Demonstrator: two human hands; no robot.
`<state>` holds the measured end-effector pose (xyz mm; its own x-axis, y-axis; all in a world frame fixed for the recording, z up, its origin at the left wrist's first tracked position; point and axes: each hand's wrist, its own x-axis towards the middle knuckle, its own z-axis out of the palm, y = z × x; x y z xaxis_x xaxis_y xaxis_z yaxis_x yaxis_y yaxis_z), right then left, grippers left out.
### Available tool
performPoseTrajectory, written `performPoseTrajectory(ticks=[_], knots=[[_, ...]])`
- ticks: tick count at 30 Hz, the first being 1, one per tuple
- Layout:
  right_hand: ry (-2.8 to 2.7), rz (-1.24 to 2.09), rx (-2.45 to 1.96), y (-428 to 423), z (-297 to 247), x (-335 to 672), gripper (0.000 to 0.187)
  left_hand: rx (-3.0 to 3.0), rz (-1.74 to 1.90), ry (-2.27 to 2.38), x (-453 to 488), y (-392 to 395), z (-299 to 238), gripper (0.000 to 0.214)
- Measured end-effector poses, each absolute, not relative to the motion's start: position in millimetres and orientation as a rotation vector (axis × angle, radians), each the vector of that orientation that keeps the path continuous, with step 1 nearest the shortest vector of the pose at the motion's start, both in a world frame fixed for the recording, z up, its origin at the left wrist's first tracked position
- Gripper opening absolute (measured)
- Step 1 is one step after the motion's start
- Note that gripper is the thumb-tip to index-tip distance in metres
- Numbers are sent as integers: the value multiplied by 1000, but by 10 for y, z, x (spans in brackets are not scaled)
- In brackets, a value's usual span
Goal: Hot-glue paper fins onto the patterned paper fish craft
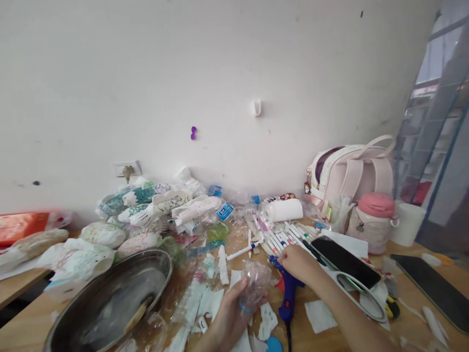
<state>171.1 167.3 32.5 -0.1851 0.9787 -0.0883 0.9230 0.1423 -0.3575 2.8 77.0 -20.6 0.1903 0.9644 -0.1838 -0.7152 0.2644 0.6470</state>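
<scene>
- Your left hand (226,313) is curled around a crumpled clear plastic bottle (257,279), with a blue ring near its lower end, held above the surface (311,340).
- Your right hand (298,261) has its fingers bunched at the barrel of a blue glue gun (288,296); you touch it there, but I cannot tell how firmly you grip.
- Just beneath and beside your left hand are white scraps (269,320) and a blue disc (274,344).
- Just beyond your right hand, white markers (278,234) lie in a heap; a black phone (346,261) is to its right.
- Farther left sits an oval metal basin (169,266), with drawn-on white bundles (102,234) behind it.
- At the far right stands a pale backpack (351,178).
</scene>
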Motion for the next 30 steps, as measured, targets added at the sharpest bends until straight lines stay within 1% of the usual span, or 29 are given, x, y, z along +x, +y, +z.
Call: performPoseTrajectory(ticks=[7,17,22,26,30], knots=[[-2229,478,-1925,1689,310,1677,25,472,1237,677,27,770,-202,37],[-2243,413,-1763,1685,251,1736,27,450,1252,682,28,779,-198,36],[-2268,387,-1719,1710,229,1808,23,481,1234,670,24,777,-243,38],[-2300,324,-1677,1724,173,1808,25,504,1228,649,13,781,-262,37],[-2338,297,-1654,1735,122,1788,23,503,1226,627,10,785,-249,35]])
